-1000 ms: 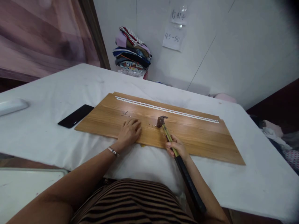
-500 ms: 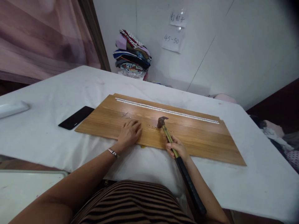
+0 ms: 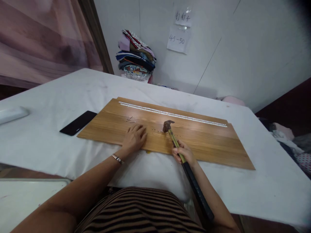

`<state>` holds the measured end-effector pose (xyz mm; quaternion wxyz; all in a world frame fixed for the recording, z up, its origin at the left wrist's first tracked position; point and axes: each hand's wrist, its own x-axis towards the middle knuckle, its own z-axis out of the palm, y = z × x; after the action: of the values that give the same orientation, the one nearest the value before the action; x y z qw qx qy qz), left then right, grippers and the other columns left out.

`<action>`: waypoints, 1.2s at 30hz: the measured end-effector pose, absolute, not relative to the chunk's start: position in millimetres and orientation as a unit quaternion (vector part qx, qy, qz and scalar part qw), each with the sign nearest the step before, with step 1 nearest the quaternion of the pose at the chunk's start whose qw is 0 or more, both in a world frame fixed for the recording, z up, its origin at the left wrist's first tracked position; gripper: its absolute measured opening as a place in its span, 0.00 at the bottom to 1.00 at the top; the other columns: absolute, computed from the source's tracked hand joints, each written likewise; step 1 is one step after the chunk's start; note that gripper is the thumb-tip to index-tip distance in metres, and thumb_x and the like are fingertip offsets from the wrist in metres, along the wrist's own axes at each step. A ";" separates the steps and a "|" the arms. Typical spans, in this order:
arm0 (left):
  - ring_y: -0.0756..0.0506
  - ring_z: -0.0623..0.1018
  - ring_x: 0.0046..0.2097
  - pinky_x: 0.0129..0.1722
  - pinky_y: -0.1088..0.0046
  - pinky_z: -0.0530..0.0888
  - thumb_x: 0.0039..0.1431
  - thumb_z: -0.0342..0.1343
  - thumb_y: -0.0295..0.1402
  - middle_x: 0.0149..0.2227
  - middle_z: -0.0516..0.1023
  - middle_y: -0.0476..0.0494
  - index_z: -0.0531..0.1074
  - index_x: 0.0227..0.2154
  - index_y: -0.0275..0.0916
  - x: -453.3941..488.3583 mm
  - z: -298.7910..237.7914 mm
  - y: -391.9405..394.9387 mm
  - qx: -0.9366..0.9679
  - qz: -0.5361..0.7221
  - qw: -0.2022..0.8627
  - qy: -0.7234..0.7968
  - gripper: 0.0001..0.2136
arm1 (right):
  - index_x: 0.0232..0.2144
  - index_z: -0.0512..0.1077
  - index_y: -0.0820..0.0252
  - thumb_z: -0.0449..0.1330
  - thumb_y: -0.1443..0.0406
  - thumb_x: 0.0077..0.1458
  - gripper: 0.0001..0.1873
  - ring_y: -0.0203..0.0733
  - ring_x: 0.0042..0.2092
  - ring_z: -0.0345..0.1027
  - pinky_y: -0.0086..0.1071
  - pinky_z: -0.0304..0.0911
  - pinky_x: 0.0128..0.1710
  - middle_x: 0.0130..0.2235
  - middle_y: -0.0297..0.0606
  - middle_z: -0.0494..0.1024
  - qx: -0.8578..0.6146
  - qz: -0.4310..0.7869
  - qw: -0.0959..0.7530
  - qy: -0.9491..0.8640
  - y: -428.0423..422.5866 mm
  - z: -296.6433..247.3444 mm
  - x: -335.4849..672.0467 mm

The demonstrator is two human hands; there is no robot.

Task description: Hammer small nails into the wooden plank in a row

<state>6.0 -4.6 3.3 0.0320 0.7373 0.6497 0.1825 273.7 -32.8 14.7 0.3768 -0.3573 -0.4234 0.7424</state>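
Gripping the claw hammer [image 3: 191,178] by its yellow shaft in my right hand [image 3: 184,153], head over the wood-grain board's [image 3: 206,142] row of dots [image 3: 158,131], I'd favour short, square taps, my flat left hand [image 3: 134,138] staying aside, near the loose nails [image 3: 132,122]. The lower wall note [image 3: 177,46] reads "45-50", the upper wall note [image 3: 182,16] "钉钉子".

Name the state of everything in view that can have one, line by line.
Board: lying flat
Hammer: gripped, head above board
Right hand: closed round hammer
Left hand: resting on board
Nails: loose, lying on board
Black slab: lying flat
Fabrics: folded, stacked
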 end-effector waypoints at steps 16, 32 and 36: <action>0.38 0.69 0.59 0.60 0.54 0.63 0.65 0.46 0.39 0.57 0.73 0.39 0.74 0.51 0.43 6.8 5.5 -5.0 0.738 0.174 0.025 0.652 0.17 | 0.39 0.63 0.58 0.64 0.62 0.42 0.20 0.27 0.11 0.51 0.22 0.47 0.09 0.18 0.19 0.67 -0.355 0.740 0.382 -0.425 -31.5 16.0 271.2; 0.39 0.69 0.60 0.60 0.57 0.62 0.65 0.46 0.40 0.57 0.73 0.40 0.74 0.50 0.42 5.6 -2.1 -0.6 0.736 0.184 0.012 0.651 0.17 | 0.42 0.61 0.57 0.62 0.61 0.43 0.23 0.29 0.11 0.51 0.23 0.47 0.10 0.16 0.17 0.65 -0.353 0.724 0.375 -0.458 -26.9 8.4 271.1; 0.39 0.69 0.60 0.60 0.57 0.63 0.65 0.46 0.39 0.57 0.73 0.40 0.75 0.49 0.41 5.9 -3.0 -0.1 0.739 0.185 0.003 0.648 0.17 | 0.42 0.61 0.57 0.63 0.62 0.43 0.22 0.28 0.11 0.51 0.22 0.47 0.10 0.16 0.17 0.64 -0.344 0.723 0.383 -0.461 -25.9 8.8 270.5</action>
<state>5.9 -0.1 -3.0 0.0030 0.7387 0.6481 0.1852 270.5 -25.9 8.8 0.3830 -0.3441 -0.4605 0.7231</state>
